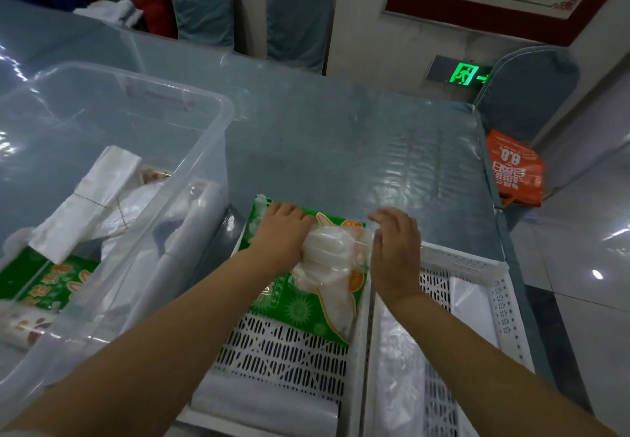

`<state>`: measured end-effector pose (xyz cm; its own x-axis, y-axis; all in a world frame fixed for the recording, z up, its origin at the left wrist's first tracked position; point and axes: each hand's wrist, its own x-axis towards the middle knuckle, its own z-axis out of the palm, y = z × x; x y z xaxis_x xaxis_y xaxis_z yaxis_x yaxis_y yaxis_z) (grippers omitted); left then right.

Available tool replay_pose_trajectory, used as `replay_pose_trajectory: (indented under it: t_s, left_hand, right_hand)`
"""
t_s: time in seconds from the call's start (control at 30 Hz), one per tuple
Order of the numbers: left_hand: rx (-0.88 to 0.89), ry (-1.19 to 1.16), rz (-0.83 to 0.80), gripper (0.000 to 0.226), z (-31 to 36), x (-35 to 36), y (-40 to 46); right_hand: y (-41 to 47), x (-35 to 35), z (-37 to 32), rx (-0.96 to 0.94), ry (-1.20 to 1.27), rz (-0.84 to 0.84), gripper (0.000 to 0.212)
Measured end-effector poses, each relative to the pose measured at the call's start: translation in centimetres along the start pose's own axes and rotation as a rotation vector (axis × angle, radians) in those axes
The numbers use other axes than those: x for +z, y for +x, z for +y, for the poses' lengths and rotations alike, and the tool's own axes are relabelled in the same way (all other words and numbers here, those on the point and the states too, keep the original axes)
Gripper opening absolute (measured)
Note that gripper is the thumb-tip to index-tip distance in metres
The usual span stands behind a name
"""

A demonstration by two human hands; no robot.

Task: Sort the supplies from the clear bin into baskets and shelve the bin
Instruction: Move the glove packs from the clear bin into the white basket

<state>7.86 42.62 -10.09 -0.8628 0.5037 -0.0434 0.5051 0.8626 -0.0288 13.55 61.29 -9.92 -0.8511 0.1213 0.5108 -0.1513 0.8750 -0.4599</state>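
Tabletop (pixel 358 150) beyond our hands lies bare up to its far edge, and its right edge drops to the floor just past the right basket (pixel 504 300). We see the clear bin (pixel 204 150) crowding the left side, its wall touching the left basket (pixel 289 351) — the two white baskets sit rim to rim. Our left hand (pixel 281 232) presses palm-down, fingers curled, on the green glove packet (pixel 306 300) at the left basket's far end. Our right hand (pixel 395 252) stands open, edge-on, against a white plastic bundle (pixel 332 256) lying on the packet, between both hands.
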Motion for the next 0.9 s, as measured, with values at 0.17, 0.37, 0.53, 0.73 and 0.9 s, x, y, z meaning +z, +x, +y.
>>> replay_pose_trajectory:
  t_s: [0.17,0.37,0.53,0.73,0.9]
  left_hand:
    - [-0.022,-0.09,0.023,0.08,-0.1,0.9,-0.5]
    - [-0.054,-0.127,-0.069,0.081,-0.5,1.9,-1.8]
    - [-0.04,-0.14,-0.146,0.084,-1.0,3.1,-3.5]
    - [-0.069,-0.147,-0.124,0.084,-0.9,3.0,-4.4]
    - [-0.063,-0.111,-0.061,0.08,-0.6,1.6,-5.1]
  right_hand:
    - [-1.9,1.3,-1.1,-0.304,-0.107,-0.217,0.039]
    - [-2.9,3.2,-0.5,-0.237,-0.298,-0.658,0.064]
    - [-4.5,3.5,-0.9,-0.313,-0.347,-0.642,0.062]
    - [-4.7,3.3,-1.6,-0.306,-0.387,-0.639,0.058]
    - [-4.4,2.4,-2.1,-0.32,-0.373,-0.474,0.048]
